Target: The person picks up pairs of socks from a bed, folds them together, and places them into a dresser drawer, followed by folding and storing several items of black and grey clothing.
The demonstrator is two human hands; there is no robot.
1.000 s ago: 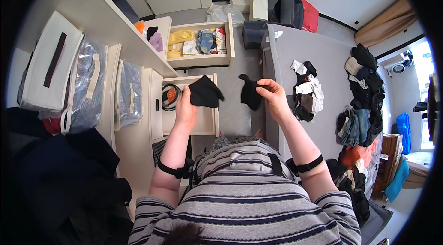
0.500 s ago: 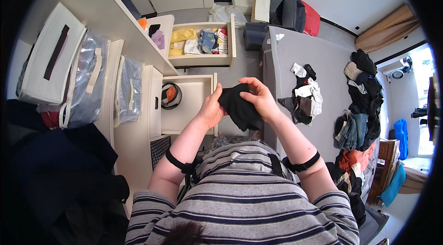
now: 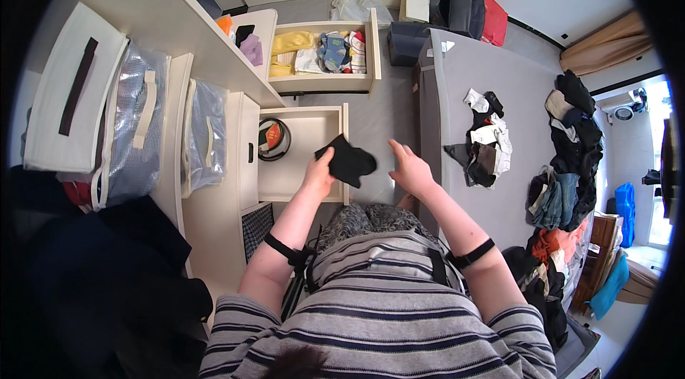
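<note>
A small folded black garment (image 3: 347,161) is pinched in my left hand (image 3: 320,170), thumb on top. It hangs over the right edge of the lower open drawer (image 3: 300,183); its exact kind is not clear. Inside that drawer lies a coiled dark belt (image 3: 284,142) with an orange-red piece in its middle. To the right of the garment, my right hand (image 3: 412,170) is empty, its fingers apart, between the drawer and the bed (image 3: 457,222).
Beyond stands another open drawer (image 3: 321,85) with yellow, white and blue clothes. Small black and white clothes (image 3: 491,138) are heaped on the bed, with a longer clothes pile (image 3: 571,129) at its far right. Clear storage bags (image 3: 135,129) and a white fabric box (image 3: 71,93) fill the left shelves.
My right hand has let go of the black garment and moved a little right. My left hand keeps it and has shifted left, nearer the lower drawer.
</note>
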